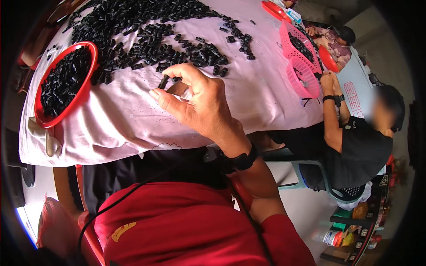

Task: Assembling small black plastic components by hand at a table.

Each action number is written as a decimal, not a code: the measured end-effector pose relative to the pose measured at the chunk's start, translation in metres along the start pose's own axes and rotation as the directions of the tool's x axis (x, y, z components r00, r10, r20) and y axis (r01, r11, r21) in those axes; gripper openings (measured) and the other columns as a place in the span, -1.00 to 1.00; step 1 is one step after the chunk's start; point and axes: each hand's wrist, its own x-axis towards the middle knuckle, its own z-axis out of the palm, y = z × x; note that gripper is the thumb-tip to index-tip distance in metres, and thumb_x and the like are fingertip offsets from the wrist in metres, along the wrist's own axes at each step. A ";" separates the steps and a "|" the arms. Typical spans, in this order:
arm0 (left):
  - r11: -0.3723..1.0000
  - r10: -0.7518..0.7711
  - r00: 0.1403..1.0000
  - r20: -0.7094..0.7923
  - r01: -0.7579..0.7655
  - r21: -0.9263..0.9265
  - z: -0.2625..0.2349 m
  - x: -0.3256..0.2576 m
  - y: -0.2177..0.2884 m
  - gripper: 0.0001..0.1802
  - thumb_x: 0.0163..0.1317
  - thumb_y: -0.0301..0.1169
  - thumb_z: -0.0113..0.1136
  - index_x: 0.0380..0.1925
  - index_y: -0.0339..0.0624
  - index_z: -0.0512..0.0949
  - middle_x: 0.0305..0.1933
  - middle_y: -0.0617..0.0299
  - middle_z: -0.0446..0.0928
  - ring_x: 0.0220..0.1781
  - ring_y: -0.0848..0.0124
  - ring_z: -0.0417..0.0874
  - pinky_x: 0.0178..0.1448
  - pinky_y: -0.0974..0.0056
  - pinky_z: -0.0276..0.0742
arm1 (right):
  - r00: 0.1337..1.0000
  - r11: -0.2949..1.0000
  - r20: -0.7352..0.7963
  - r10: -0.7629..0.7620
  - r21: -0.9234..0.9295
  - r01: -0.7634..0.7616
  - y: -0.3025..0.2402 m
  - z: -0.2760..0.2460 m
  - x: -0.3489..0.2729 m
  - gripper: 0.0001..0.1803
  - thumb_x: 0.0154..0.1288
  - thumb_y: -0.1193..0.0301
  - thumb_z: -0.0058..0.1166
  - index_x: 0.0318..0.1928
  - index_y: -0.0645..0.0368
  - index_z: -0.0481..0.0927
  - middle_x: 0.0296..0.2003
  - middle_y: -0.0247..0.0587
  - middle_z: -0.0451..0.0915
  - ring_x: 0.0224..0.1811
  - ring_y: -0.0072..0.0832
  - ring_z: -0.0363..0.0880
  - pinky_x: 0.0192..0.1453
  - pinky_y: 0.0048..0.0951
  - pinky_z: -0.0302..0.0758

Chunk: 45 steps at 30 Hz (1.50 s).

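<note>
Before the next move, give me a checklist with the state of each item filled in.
1. Right hand has a small black part pinched between thumb and fingertip: ok.
2. Left hand visible: not ok, out of view.
3. Red bowl on the pink cloth, black parts in it, not heaped over the rim: ok.
4. Loose pile of black parts lies close ahead of the hand: ok.
5. Co-worker's hands stay apart, at the pink baskets: ok.
</note>
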 end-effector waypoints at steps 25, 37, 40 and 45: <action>0.992 -0.100 0.995 0.017 0.098 0.079 0.038 -0.057 0.085 -0.68 0.33 -0.23 0.01 -0.23 -0.28 0.58 -0.20 0.22 0.58 -0.20 0.46 0.52 -0.02 0.36 0.37 | 0.989 0.993 -0.113 0.094 0.083 -0.085 0.000 -0.016 -0.003 -0.64 0.11 0.46 0.37 -0.08 0.26 0.57 -0.49 -0.35 0.61 -0.52 -0.76 0.54 -0.48 -0.66 0.43; 0.848 0.204 0.756 0.622 0.180 -0.498 0.091 0.136 -0.124 -0.56 0.35 -0.10 0.13 0.02 -0.21 0.54 -0.10 0.28 0.61 -0.16 0.50 0.60 -0.02 0.39 0.49 | 0.997 0.994 -0.012 0.075 0.076 -0.074 -0.028 -0.012 0.003 -0.59 0.13 0.50 0.36 -0.01 0.27 0.55 -0.51 -0.31 0.62 -0.58 -0.74 0.54 -0.52 -0.65 0.41; 0.780 0.210 0.661 0.720 0.330 -0.531 0.099 0.131 -0.131 -0.72 0.34 -0.27 0.18 -0.05 -0.18 0.57 -0.16 0.30 0.62 -0.18 0.54 0.60 -0.08 0.43 0.50 | 0.998 0.993 0.002 0.061 0.105 -0.061 -0.029 -0.012 0.003 -0.58 0.15 0.50 0.34 0.03 0.27 0.55 -0.45 -0.31 0.63 -0.57 -0.77 0.52 -0.53 -0.67 0.40; 0.667 0.236 0.638 0.733 0.442 -0.600 0.106 0.138 -0.149 -0.75 0.34 -0.32 0.17 -0.06 -0.18 0.56 -0.19 0.28 0.63 -0.18 0.52 0.61 -0.10 0.41 0.50 | 0.998 0.992 0.040 0.043 0.113 -0.047 -0.033 -0.006 0.006 -0.56 0.14 0.51 0.34 0.05 0.27 0.56 -0.45 -0.31 0.63 -0.60 -0.80 0.46 -0.57 -0.69 0.33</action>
